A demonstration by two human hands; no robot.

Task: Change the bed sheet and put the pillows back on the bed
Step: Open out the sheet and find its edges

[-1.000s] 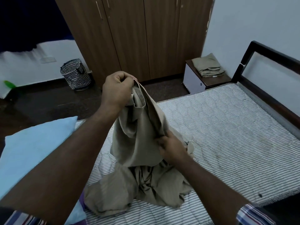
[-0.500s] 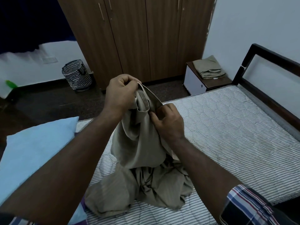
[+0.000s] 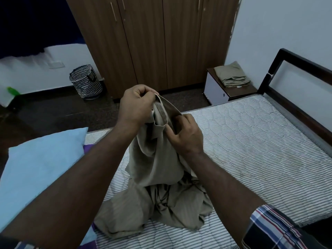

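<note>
Both hands are working the same piece of beige bed sheet (image 3: 158, 169), lifted up over the middle of the bare striped mattress (image 3: 251, 144). The left hand (image 3: 137, 105) is clenching the top hem in a fist, holding it up as the highest point of the cloth. The right hand (image 3: 186, 135) is sitting just beside and a bit lower, fingers curled in and pinching the same hem, so a short stretch of the edge is running taut between the two. The rest of the sheet is hanging down from there and bunching into a crumpled heap on the mattress, near the front edge.

A light blue pillow (image 3: 36, 169) is lying at the left side of the mattress, partly overhanging it, with a bit of purple fabric (image 3: 88, 149) peeking out from under it. Plaid sleeve (image 3: 271, 229) is showing on the right arm.

Over by the far wall, a folded beige cloth (image 3: 231, 75) is sitting on a small bedside cabinet (image 3: 215, 88) just beside the dark bed frame (image 3: 291, 60). A zigzag-patterned laundry basket (image 3: 86, 83) is standing on the dark floor next to the wooden wardrobe (image 3: 152, 42).
</note>
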